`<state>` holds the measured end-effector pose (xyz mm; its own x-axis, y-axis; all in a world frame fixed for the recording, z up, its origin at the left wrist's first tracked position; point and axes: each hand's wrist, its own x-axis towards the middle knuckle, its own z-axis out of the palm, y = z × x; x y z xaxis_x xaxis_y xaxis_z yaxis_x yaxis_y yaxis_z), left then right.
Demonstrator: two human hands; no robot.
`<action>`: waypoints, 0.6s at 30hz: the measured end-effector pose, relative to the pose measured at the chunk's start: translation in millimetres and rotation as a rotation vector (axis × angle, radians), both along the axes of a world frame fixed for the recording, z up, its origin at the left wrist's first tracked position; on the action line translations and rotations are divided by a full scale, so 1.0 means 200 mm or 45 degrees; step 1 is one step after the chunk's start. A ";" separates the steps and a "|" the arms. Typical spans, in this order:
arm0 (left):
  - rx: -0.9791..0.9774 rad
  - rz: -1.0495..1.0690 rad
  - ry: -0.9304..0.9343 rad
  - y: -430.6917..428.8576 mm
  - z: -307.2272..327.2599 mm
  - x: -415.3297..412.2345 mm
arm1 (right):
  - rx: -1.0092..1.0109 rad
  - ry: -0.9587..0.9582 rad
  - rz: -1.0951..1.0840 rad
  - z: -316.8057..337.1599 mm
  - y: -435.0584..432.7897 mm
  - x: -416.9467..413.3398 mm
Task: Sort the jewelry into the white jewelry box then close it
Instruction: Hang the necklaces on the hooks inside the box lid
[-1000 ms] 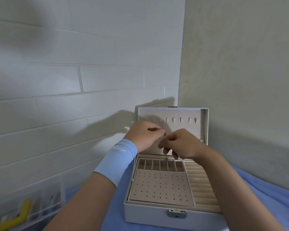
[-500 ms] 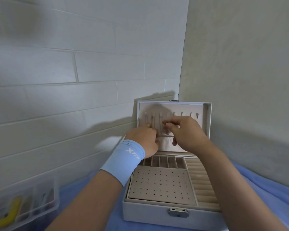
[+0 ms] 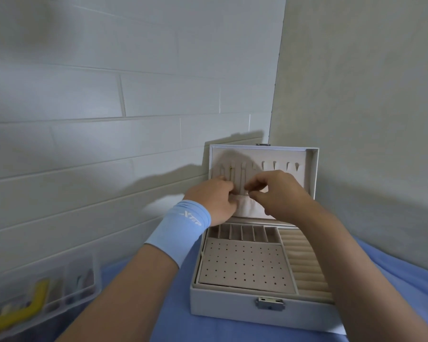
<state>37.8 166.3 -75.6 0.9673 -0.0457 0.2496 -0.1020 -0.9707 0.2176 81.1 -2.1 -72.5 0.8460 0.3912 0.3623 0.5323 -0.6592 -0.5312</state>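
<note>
The white jewelry box [image 3: 223, 303] stands open on the blue cloth, its lid upright against the wall corner. Inside the lid is a row of hooks and a fabric pocket [image 3: 247, 208]. A thin necklace chain [image 3: 231, 175] hangs from a hook at the lid's left. My left hand [image 3: 214, 199], with a blue wristband, has its fingers curled at the pocket's top edge. My right hand [image 3: 274, 193] pinches something thin just above the pocket; the piece itself is too small to make out. The lower tray, with its perforated pad, slots and ring rolls, holds no jewelry that I can see.
A clear plastic organizer [image 3: 35, 302] with a yellow item and other small pieces sits at the lower left on the blue cloth [image 3: 173, 324]. White brick wall at the left and a plain wall at the right meet behind the box.
Both hands went up from over the tray to the lid's hooks. The right hand has since lowered to just above the pocket. A chain now hangs on a left hook.
</note>
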 end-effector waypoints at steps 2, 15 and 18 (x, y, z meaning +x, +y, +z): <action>-0.102 -0.045 -0.016 0.01 0.02 -0.07 | 0.013 0.020 0.040 0.03 -0.01 -0.05; -0.154 -0.090 0.317 0.18 -0.08 -0.68 | -0.509 0.347 0.385 0.03 0.13 -0.69; -0.078 -0.120 0.566 0.21 -0.15 -0.77 | -0.699 0.484 0.446 -0.04 0.16 -0.78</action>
<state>-116.5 208.0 -105.1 0.9733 -0.1366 -0.1842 -0.0728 -0.9458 0.3166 -75.3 29.1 -81.5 0.6667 0.7004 -0.2548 0.6049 -0.7082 -0.3640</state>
